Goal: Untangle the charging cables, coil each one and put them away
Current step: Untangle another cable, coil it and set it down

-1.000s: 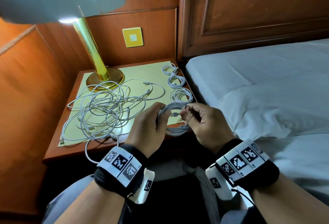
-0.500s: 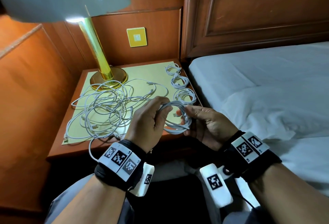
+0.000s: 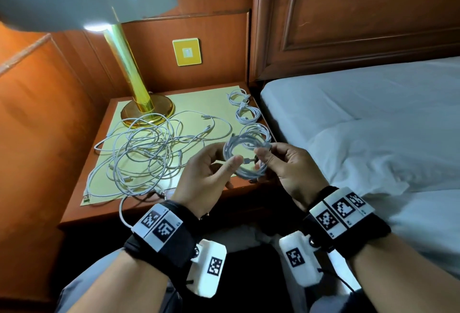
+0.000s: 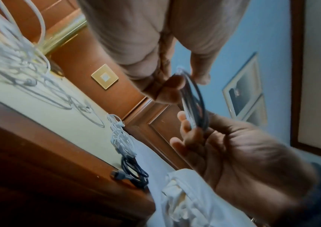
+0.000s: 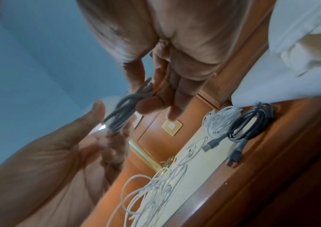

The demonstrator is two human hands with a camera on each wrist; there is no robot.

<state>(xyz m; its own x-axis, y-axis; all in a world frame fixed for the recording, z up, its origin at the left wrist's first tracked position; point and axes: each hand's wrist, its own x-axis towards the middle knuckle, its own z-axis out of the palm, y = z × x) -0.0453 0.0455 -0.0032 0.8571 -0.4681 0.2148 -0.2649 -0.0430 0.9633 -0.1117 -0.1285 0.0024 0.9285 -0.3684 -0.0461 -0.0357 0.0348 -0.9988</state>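
The coiled cable (image 3: 245, 156) hangs between the left hand (image 3: 206, 175) and the right hand (image 3: 290, 166), above the nightstand's (image 3: 74, 213) near edge. Left of the left hand the tangled cables (image 3: 146, 156) sprawl on the mat (image 3: 199, 98). Beyond them stands the lamp (image 3: 146, 111). Just beyond the right hand three finished coils (image 3: 247, 115) lie in a row. The bed (image 3: 373, 126) lies right of the right hand.

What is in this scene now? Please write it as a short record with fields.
held item: coiled cable, lifted above the nightstand
left hand: pinches the coil's near side
right hand: pinches the coil's far side
finished coils: three in a row along the nightstand's bed-side edge
loose tangle: white cables spread on the yellow mat
lamp: brass base on the mat's back corner
bed: right of the nightstand
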